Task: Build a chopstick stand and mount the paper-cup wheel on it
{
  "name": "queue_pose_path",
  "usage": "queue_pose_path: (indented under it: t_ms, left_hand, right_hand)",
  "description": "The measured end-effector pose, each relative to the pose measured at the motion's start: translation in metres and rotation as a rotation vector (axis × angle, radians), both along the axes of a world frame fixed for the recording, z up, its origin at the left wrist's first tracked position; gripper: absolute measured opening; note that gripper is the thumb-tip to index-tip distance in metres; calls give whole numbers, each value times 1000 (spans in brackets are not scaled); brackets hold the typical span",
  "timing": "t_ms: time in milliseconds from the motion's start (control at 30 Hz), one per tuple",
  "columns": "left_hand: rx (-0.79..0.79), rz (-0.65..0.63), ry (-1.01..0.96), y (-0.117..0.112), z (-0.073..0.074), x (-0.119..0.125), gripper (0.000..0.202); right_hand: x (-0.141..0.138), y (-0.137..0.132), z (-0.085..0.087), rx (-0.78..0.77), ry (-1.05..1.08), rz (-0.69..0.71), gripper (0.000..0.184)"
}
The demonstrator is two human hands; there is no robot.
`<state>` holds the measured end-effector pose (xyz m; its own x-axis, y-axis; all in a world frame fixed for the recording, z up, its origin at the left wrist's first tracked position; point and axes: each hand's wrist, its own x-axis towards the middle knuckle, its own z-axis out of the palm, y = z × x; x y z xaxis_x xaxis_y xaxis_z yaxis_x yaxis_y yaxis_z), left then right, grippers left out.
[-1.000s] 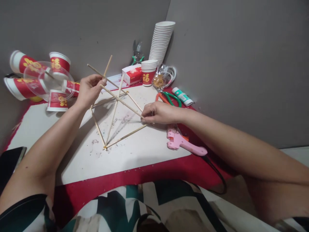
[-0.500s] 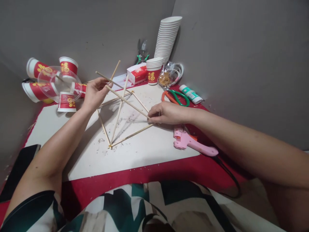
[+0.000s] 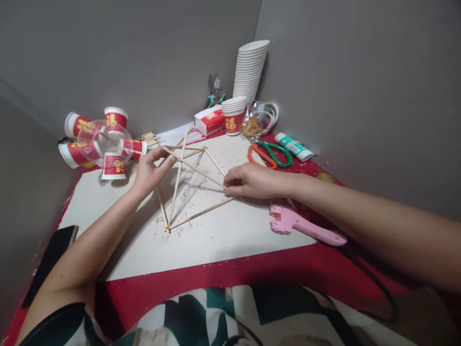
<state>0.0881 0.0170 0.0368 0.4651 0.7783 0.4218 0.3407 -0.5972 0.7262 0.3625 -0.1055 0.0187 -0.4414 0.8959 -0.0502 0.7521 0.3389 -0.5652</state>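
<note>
A frame of thin wooden sticks (image 3: 201, 211) stands on the white board (image 3: 230, 240), its base corners bound with yellow bands. Slanted sticks (image 3: 200, 173) rise from the corners and cross above the base. At the upper left my left hand (image 3: 153, 169) is closed on the upper ends of slanted sticks, thumb and fingers pinching them; its fingertips are partly hidden. My right hand (image 3: 250, 180) pinches the lower end of a slanted stick at the right corner of the base. That corner is covered by the fingers.
Joined paper cups (image 3: 115, 120) around a clear disc stand left, beside wooden skewers (image 3: 148, 138). Behind are a red-and-white box (image 3: 209, 120), pliers (image 3: 216, 91) and stacked cups (image 3: 250, 72). Scissors (image 3: 277, 151), a pink glue gun (image 3: 306, 226) and its cord lie right. A phone (image 3: 50, 264) lies left.
My left hand has lowered, bringing the raised stick ends down and closer to the other slanted sticks. My right hand keeps its grip at the corner. The whole view has shifted slightly.
</note>
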Motion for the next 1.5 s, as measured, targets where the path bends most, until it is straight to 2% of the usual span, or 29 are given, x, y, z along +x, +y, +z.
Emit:
queue_pose_path:
  t_ms: [167, 267, 367, 467, 600, 700, 967, 1100, 1233, 1433, 1500]
  left_hand:
    - [140, 92, 64, -10, -2, -11, 43]
    - [161, 131, 53, -22, 0, -22, 45]
    - [134, 164, 88, -43, 5, -35, 33]
    - [73, 171, 212, -68, 8, -50, 22]
    - [-76, 124, 340, -96, 7, -65, 23]
    - [-128, 113, 396, -107, 3, -72, 26]
    - [-205, 27, 467, -113, -2, -80, 28]
    - [-275, 2, 425, -112, -5, -83, 29]
    - [-336, 6, 405, -111, -2, -88, 27]
    - [-330, -52, 508, -112, 7, -100, 30]
    - [-315, -55, 544, -112, 6, -103, 34]
  right_hand:
    - [-4, -1, 3, 32, -55, -10, 17]
    - [-3, -2, 5, 29, -45, -17, 16]
    - [6, -5, 8, 63, -2, -56, 17]
    - [20, -9, 15, 78, 30, -112, 18]
    - [30, -15, 21, 14, 1, -134, 15]
    - [29, -18, 20, -52, -45, -122, 11]
    - [24, -18, 1, -91, -53, -93, 12]
    - [22, -22, -6, -109, -68, -75, 10]
    - [15, -27, -7, -151, -37, -71, 12]
    - [4, -31, -2, -146, -37, -78, 6]
    - [2, -31, 1, -155, -49, -72, 16]
